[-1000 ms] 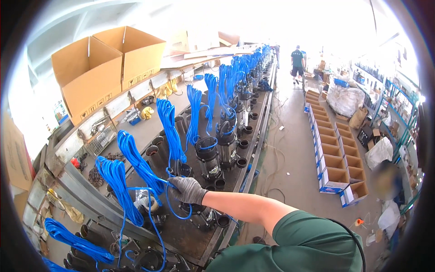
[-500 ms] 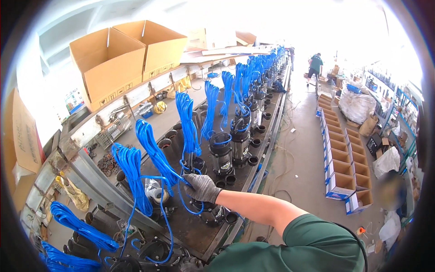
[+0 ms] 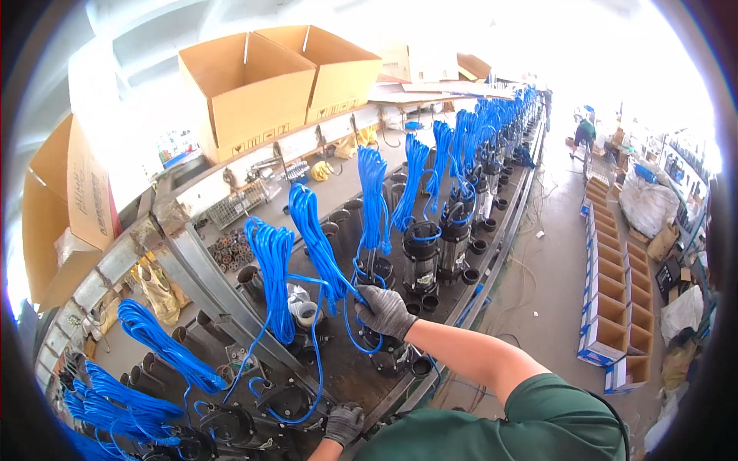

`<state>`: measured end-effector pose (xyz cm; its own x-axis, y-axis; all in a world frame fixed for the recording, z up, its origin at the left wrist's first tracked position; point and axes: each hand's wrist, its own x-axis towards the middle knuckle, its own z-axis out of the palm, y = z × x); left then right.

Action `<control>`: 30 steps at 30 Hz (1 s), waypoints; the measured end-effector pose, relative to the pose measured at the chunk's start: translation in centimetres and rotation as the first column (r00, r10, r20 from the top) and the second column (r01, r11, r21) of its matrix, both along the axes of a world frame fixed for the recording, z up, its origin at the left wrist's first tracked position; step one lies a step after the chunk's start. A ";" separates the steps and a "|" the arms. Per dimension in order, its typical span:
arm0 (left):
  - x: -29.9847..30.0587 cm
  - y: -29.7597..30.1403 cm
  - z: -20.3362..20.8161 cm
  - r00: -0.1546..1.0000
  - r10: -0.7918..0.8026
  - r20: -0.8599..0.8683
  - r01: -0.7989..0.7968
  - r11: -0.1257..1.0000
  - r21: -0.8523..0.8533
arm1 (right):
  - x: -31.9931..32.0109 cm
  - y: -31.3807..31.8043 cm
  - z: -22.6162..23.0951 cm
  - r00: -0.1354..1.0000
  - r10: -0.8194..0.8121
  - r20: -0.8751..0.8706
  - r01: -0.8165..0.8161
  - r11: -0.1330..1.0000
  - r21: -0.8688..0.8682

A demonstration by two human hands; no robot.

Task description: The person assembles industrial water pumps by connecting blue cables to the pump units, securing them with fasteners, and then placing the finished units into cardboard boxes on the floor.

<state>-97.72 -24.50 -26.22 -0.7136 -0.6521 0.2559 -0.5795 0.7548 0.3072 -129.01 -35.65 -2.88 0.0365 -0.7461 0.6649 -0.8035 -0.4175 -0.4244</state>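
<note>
In a grey glove, my right hand (image 3: 387,313) is closed on a blue cable (image 3: 355,294) at the lower end of a hanging coil (image 3: 315,240). Below it the cable loops down beside a black pump. My left hand (image 3: 344,422), also gloved, is low on the bench near a dark pump top (image 3: 284,398); its fingers look curled, and what they hold, if anything, is hidden. Another coil (image 3: 269,269) hangs just left of the first. A steel-bodied pump (image 3: 421,261) stands upright beyond my right hand.
A long row of pumps with blue coils (image 3: 461,142) runs into the distance. Open cardboard boxes (image 3: 261,107) stand behind the bench at left. Along the right floor lie rows of open boxes (image 3: 607,307). A steel beam (image 3: 223,292) crosses at left. Far off, a person (image 3: 584,134) bends.
The view has swung left, so everything sits further right. My left hand and its wrist now show more fully. My right hand still grips the cable. The distant person has bent over.
</note>
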 end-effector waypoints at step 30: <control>-12.8 -4.2 20.5 0.881 0.206 -0.426 -0.122 0.969 0.217 | -4.5 -1.6 2.8 0.873 0.377 0.309 -0.433 0.892 0.133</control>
<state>-110.53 -28.72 -5.73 -0.4321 -0.8143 0.3876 -0.4617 0.5689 0.6806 -133.52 -37.26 -0.04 0.2047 -0.8178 0.5379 -0.4248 -0.5693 -0.7039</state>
